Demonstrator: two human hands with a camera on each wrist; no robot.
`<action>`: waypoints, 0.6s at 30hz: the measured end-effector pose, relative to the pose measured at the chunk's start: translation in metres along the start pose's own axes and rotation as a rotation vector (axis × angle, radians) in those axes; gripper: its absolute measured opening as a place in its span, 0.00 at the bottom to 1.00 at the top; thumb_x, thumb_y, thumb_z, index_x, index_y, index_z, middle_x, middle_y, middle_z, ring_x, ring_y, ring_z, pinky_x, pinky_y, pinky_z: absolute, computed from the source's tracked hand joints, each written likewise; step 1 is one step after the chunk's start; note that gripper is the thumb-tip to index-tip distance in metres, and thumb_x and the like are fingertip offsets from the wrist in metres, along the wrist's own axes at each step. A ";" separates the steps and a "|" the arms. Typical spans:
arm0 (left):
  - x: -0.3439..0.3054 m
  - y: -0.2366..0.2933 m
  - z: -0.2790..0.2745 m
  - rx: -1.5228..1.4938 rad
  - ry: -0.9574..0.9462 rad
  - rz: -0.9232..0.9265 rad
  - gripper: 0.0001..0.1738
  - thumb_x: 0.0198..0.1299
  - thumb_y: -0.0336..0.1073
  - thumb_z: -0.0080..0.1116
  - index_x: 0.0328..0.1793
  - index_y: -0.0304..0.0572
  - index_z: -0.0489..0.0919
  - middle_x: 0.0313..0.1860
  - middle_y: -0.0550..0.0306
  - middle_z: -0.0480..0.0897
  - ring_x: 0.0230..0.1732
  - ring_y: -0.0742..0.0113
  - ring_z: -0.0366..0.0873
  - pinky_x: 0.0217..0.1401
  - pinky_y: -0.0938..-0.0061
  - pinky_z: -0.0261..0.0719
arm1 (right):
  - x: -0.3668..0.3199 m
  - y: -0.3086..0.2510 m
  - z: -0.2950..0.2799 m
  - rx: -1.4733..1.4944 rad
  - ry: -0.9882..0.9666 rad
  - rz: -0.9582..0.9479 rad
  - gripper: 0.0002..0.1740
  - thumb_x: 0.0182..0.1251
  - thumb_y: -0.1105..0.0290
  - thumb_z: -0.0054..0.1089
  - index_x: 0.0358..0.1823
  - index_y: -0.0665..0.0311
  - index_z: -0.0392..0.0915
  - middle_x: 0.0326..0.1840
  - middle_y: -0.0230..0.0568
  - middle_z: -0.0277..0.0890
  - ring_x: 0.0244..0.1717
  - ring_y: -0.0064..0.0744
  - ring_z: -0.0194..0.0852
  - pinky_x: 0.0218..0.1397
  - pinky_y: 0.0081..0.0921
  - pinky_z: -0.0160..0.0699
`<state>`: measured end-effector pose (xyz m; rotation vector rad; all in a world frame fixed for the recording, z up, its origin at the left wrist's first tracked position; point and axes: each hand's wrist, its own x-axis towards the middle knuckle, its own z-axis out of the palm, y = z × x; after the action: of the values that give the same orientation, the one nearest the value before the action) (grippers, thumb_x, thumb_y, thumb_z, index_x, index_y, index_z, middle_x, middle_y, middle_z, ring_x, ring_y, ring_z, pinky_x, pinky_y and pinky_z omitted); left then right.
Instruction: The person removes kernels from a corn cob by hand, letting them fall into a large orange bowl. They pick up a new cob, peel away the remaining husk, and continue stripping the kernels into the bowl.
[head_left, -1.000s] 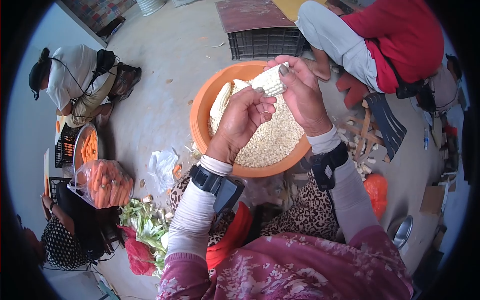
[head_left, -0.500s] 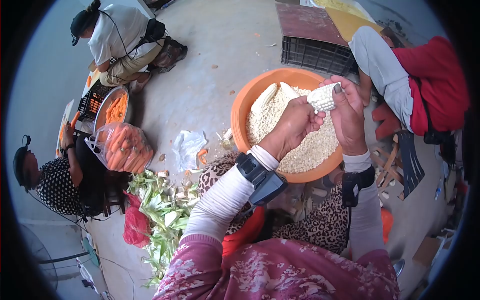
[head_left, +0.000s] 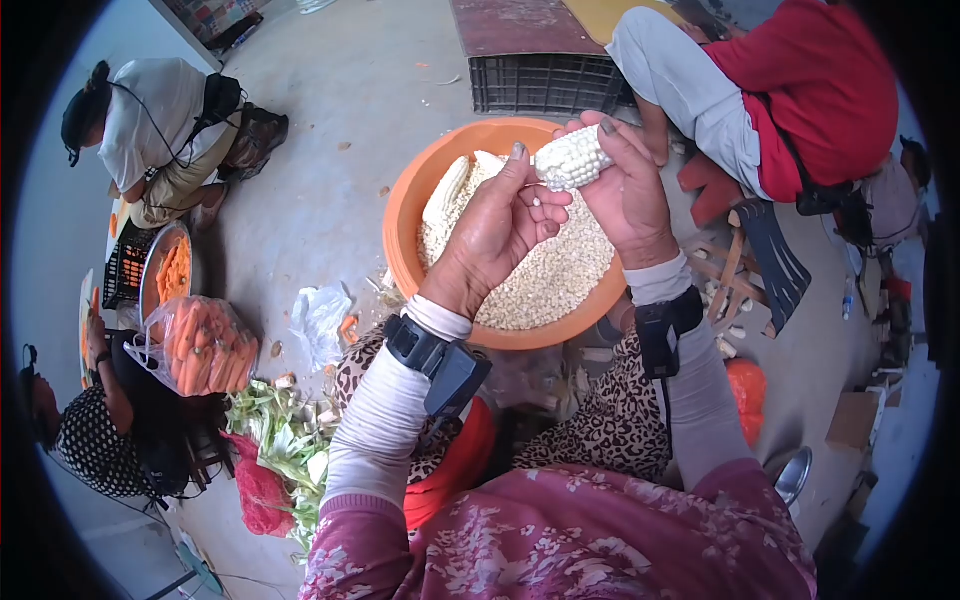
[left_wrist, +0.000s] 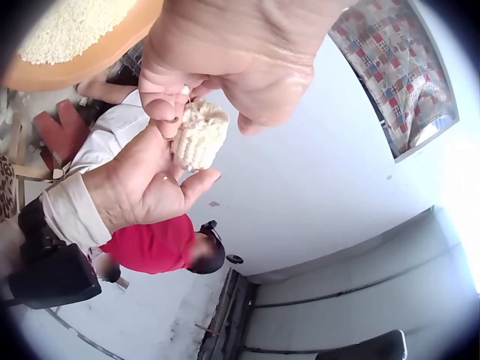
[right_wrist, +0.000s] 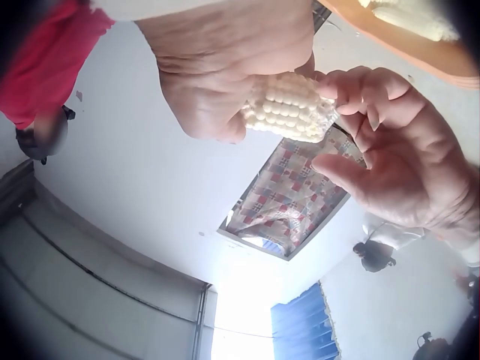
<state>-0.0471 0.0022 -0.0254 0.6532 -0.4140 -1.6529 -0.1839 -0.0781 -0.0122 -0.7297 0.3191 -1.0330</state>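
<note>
My right hand (head_left: 635,205) grips a white corn cob (head_left: 572,160) over a wide orange tub (head_left: 402,235). The cob still carries rows of kernels; its end towards my left hand looks ragged in the left wrist view. My left hand (head_left: 485,235) is at that end, thumb raised away and fingers loosely bent, fingertips right at the cob in the right wrist view. A loose kernel (head_left: 537,202) shows on the left fingers. Loose kernels (head_left: 545,275) fill the tub below, and whole corn ears (head_left: 447,192) lie on them at the left.
A bag of carrots (head_left: 210,350) and corn husks (head_left: 285,430) lie to the left. Beyond the tub stands a black crate (head_left: 545,85) with a board on top. A person in red (head_left: 820,90) sits at the right, near a folding stool (head_left: 775,265).
My left thumb has lifted off the cob and the left hand has opened somewhat. My right hand keeps hold of the cob. The head view swung right, then back.
</note>
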 end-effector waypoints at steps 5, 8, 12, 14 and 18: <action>0.001 -0.002 0.001 0.056 0.041 0.013 0.22 0.70 0.49 0.42 0.47 0.34 0.72 0.29 0.54 0.80 0.27 0.73 0.77 0.31 0.82 0.77 | 0.001 0.003 -0.003 0.000 -0.028 0.005 0.15 0.66 0.71 0.53 0.51 0.72 0.66 0.46 0.49 0.71 0.50 0.38 0.71 0.56 0.34 0.72; -0.001 -0.002 0.003 0.082 0.066 0.022 0.20 0.70 0.47 0.43 0.47 0.34 0.72 0.28 0.55 0.80 0.26 0.74 0.77 0.29 0.83 0.77 | 0.002 0.004 -0.004 0.002 -0.021 -0.007 0.16 0.66 0.71 0.53 0.51 0.72 0.66 0.46 0.49 0.71 0.51 0.38 0.71 0.56 0.34 0.72; -0.002 -0.002 0.005 0.071 0.071 0.025 0.15 0.70 0.41 0.44 0.47 0.33 0.72 0.28 0.55 0.80 0.25 0.74 0.77 0.28 0.83 0.77 | 0.003 0.006 -0.009 -0.025 0.054 -0.032 0.16 0.67 0.69 0.52 0.52 0.72 0.68 0.50 0.49 0.71 0.55 0.44 0.70 0.63 0.40 0.68; 0.001 -0.003 0.001 0.064 0.059 0.015 0.15 0.69 0.39 0.44 0.47 0.32 0.72 0.29 0.52 0.81 0.26 0.72 0.79 0.30 0.82 0.78 | 0.003 0.004 -0.007 -0.041 0.085 -0.027 0.16 0.67 0.69 0.52 0.52 0.71 0.68 0.51 0.49 0.70 0.55 0.44 0.70 0.63 0.39 0.68; 0.001 -0.003 0.001 0.063 0.042 -0.011 0.13 0.67 0.35 0.44 0.47 0.30 0.71 0.31 0.48 0.82 0.28 0.68 0.80 0.32 0.79 0.79 | 0.003 0.003 -0.004 -0.108 0.072 -0.069 0.18 0.66 0.67 0.58 0.51 0.71 0.67 0.48 0.43 0.70 0.49 0.34 0.71 0.55 0.31 0.72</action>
<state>-0.0500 0.0016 -0.0260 0.7364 -0.4345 -1.6390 -0.1821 -0.0813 -0.0169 -0.8068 0.4168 -1.1159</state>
